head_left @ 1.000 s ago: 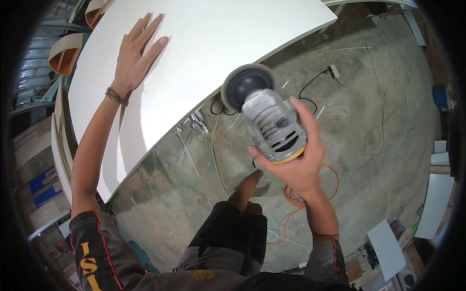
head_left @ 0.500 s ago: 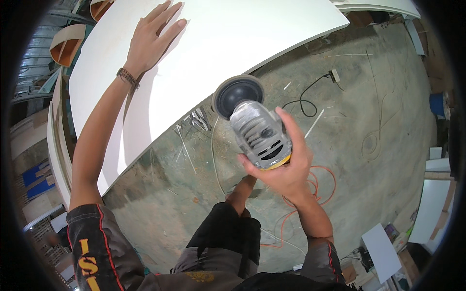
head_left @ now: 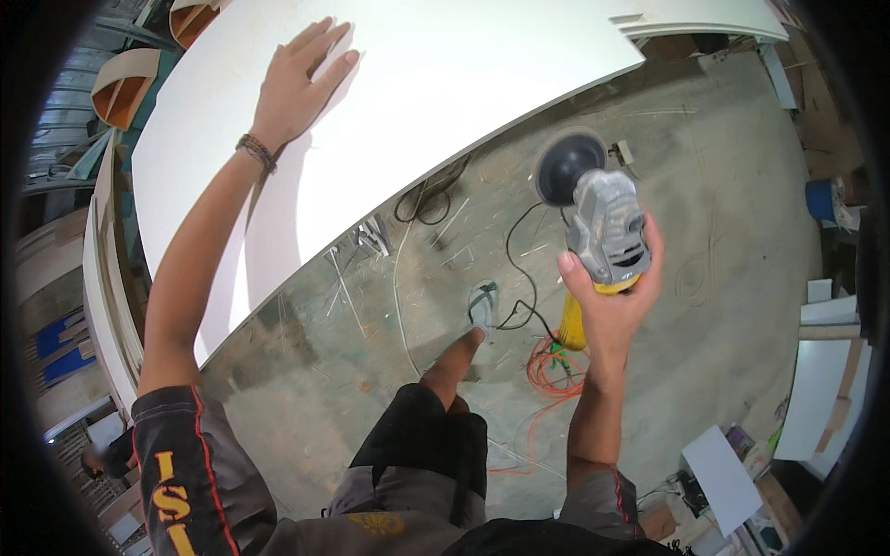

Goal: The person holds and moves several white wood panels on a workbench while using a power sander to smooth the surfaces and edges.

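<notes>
My left hand [head_left: 295,97] lies flat on a large white board [head_left: 417,102], its fingers spread. With my right hand [head_left: 614,320] I grip an angle grinder [head_left: 604,227] that has a grey head, a yellow body and a dark round disc [head_left: 570,169]. The grinder is held up off the board's cut edge, to the right of it, above the floor. A black cord [head_left: 510,246] runs across the floor below the grinder.
An orange cord [head_left: 547,385] lies coiled on the concrete floor [head_left: 723,241] near my foot. White offcut strips [head_left: 373,236] are scattered below the board's edge. Wooden curved pieces [head_left: 125,88] stand at the far left; white panels [head_left: 820,398] lean at the right.
My right hand has carried the grinder to the right, away from the board's edge. My left hand stays on the board. My foot now shows farther forward on the floor.
</notes>
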`<state>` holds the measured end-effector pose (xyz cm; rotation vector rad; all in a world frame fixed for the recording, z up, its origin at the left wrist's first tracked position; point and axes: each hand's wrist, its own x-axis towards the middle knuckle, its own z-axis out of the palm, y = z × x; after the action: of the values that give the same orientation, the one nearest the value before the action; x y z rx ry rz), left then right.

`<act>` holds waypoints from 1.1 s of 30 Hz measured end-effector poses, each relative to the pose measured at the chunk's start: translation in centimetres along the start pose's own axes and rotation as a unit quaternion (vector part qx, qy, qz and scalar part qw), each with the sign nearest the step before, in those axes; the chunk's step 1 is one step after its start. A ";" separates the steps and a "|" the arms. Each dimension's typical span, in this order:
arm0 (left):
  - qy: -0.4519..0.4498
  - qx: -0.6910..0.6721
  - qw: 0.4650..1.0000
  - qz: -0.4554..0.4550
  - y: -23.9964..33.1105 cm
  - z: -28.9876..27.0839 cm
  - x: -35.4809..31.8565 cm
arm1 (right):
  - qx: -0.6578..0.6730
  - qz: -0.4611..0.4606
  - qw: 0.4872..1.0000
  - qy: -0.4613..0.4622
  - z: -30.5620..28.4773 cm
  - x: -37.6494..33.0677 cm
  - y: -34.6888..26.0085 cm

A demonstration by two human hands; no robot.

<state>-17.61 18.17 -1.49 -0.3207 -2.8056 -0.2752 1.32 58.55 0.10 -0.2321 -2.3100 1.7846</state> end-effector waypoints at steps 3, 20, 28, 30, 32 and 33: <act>0.010 0.022 1.000 -0.005 0.0 -0.3 -0.8 | -0.011 0.059 0.997 0.044 -2.4 -2.5 -1.7; 0.208 -0.753 0.362 -0.508 13.5 -4.5 -23.4 | -0.012 0.118 0.943 0.312 -19.4 -25.7 -16.7; 0.276 -0.648 0.263 -0.659 13.6 -5.2 -18.4 | 0.008 0.066 0.921 0.383 -20.7 -36.9 -21.5; 0.278 -0.659 0.282 -0.639 13.1 -6.0 -19.0 | 0.000 0.055 0.919 0.391 -21.4 -39.5 -22.0; 0.298 -0.666 0.281 -0.624 12.1 -6.3 -20.7 | -0.008 0.055 0.914 0.401 -21.4 -41.5 -22.5; 0.300 -0.672 0.282 -0.616 10.9 -6.4 -22.2 | -0.012 0.059 0.912 0.405 -21.4 -42.3 -23.3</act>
<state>7.41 22.95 -0.90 1.3890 -0.6540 -2.2645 47.85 61.96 24.77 -0.9331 -1.7254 1.3242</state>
